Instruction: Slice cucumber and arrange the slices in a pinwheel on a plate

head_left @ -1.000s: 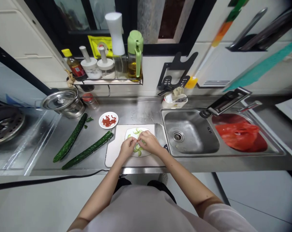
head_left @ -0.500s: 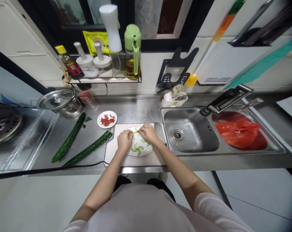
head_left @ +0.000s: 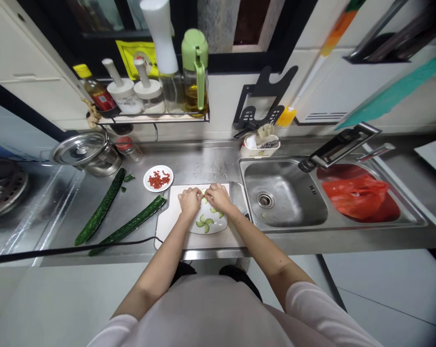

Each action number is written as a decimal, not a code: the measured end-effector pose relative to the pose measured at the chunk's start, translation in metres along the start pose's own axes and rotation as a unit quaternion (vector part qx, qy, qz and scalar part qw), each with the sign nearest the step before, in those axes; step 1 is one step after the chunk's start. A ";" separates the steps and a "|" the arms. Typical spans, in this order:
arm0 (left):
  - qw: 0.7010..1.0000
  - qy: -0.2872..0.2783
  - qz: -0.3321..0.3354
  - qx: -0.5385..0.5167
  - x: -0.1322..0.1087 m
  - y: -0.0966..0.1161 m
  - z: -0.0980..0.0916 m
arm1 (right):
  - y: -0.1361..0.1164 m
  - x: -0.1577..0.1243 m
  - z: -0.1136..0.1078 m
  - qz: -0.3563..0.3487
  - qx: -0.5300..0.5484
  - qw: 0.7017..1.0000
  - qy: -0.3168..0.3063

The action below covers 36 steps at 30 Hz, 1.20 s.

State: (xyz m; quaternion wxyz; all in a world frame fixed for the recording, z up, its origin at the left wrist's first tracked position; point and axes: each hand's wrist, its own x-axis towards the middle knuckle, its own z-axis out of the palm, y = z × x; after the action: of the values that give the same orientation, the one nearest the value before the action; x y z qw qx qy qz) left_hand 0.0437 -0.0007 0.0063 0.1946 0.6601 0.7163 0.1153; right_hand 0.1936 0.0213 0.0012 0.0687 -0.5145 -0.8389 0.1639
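A white plate (head_left: 218, 225) with several pale green cucumber slices (head_left: 205, 221) lies on a white cutting board (head_left: 167, 226) at the counter's front edge. My left hand (head_left: 189, 201) and my right hand (head_left: 218, 196) meet over the plate's far rim, fingers pinched close together around slices there. What the fingertips hold is too small to make out. A small white dish of red chilli pieces (head_left: 158, 179) sits just behind the board. Two long dark cucumbers (head_left: 101, 208) (head_left: 129, 226) lie on the steel counter to the left.
A knife blade (head_left: 237, 193) rests along the board's right side. A steel sink (head_left: 283, 195) lies to the right, then a red basin (head_left: 358, 196). A lidded pot (head_left: 85, 153) stands at the left, a bottle rack (head_left: 152, 103) on the wall, a black cable (head_left: 59, 250) along the edge.
Both hands have moved from the plate's near middle up to its far rim, uncovering a fan of slices at the front. The left hand has closed in beside the right.
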 end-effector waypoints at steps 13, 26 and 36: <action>1.000 -0.012 -0.004 0.001 0.008 0.003 0.006 | 0.000 0.002 0.006 0.016 -0.001 1.000 0.010; 1.000 -0.012 -0.001 0.018 0.008 0.002 0.007 | -0.003 0.004 0.011 0.046 -0.004 0.999 0.015; 0.998 0.022 -0.028 -0.043 0.000 -0.006 -0.009 | 0.002 -0.005 -0.001 0.080 0.039 0.995 0.055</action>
State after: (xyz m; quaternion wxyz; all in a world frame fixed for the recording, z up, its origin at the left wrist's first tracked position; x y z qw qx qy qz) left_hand 0.0348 -0.0001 0.0117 0.2097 0.6280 0.7333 0.1548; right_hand 0.1980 0.0183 0.0011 0.1217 -0.5849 -0.7831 0.1727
